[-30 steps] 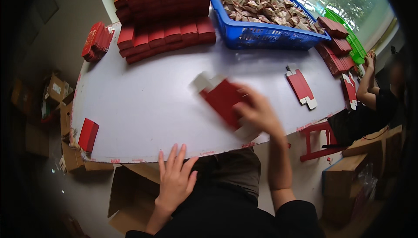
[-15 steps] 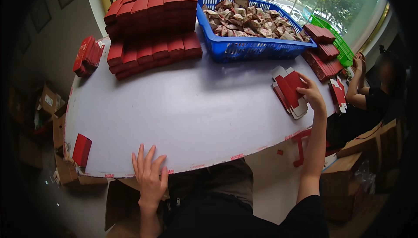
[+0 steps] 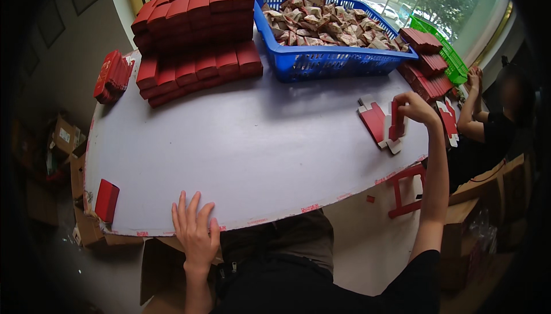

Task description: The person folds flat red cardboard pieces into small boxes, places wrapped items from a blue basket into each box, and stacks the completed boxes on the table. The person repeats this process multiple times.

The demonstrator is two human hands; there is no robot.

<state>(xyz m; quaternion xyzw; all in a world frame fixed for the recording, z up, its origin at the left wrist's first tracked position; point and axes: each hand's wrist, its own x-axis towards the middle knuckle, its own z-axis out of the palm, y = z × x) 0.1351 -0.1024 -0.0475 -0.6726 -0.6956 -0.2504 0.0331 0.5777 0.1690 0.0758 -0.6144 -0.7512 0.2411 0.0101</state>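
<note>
While our white table (image 3: pixel 258 153) fills most of the view, a big red-box stack (image 3: pixel 198 12) stands far L, just beside our blue basket (image 3: pixel 344 64). Our L hand (image 3: pixel 196 231) lies palm down on the front edge, fingers spread wide, w/ nothing in it. Our R hand (image 3: pixel 416 107), fingers bent in a close pinch, has hold of a red carton (image 3: pixel 396 123), raised edge-on abv the table's R side, partly hiding a flat carton (image 3: pixel 373 120). We've a small red box (image 3: pixel 107 200) nr the L corner, & wrapped pkts (image 3: pixel 333 24) in the basket.

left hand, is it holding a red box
No, the left hand lies spread at the near edge of the white table, apart from the nearest red box.
</note>
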